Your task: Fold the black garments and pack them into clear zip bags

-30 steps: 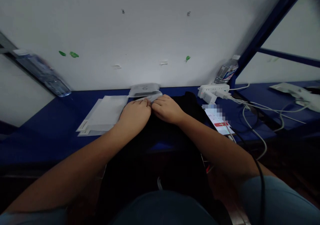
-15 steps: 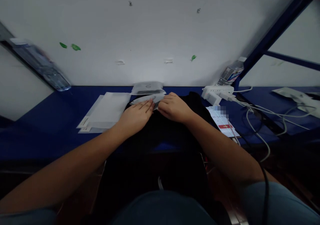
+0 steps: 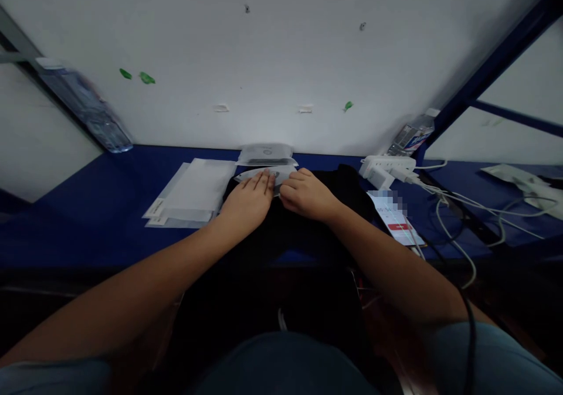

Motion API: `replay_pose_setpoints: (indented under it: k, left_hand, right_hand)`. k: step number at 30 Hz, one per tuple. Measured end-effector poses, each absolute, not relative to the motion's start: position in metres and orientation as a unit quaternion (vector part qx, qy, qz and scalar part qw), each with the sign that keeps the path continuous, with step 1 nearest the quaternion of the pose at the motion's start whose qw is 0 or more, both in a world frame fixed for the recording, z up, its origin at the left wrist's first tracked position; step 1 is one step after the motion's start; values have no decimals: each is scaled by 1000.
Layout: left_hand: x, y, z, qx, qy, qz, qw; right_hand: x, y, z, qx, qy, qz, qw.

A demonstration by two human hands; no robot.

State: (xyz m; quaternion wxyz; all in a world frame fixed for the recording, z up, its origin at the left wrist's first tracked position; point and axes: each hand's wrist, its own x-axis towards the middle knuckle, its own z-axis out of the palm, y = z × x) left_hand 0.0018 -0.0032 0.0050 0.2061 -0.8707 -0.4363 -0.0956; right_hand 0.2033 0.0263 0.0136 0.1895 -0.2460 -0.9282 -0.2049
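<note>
A pale translucent pouch (image 3: 284, 172) lies on black cloth (image 3: 352, 190) at the middle of the blue table. My left hand (image 3: 251, 198) rests flat on the pouch's left part, fingers stretched out. Close beside it on the right, my right hand (image 3: 304, 194) has its fingers curled in a pinch at the pouch's edge. Both hands cover part of the pouch. Just behind it, against the wall, sits a stack of similar clear packets (image 3: 266, 153).
Flat white translucent bags (image 3: 197, 185) lie to the left on the blue table (image 3: 88, 207). Plastic bottles stand at the left (image 3: 94, 111) and right (image 3: 413, 134). A power strip (image 3: 387, 163), a lit phone (image 3: 398, 222) and tangled white cables (image 3: 455, 237) are on the right.
The view has shifted slightly, so the table items appear a little further right. My left fingers look slightly more raised and closer to my right hand, which keeps its pinch.
</note>
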Motion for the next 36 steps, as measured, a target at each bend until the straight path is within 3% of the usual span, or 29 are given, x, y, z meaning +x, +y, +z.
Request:
replay_pose_setpoints:
  k: [19, 27, 36]
  left_hand:
    - [-11, 1, 13, -865, -429, -147, 213]
    - [9, 14, 27, -895, -390, -109, 188]
    - [-3, 20, 13, -892, -395, -170, 140]
  right_hand:
    - [230, 31, 24, -288, -917, -191, 198]
    - [229, 33, 21, -290, -918, -169, 213]
    - [229, 36, 17, -308, -913, -132, 234]
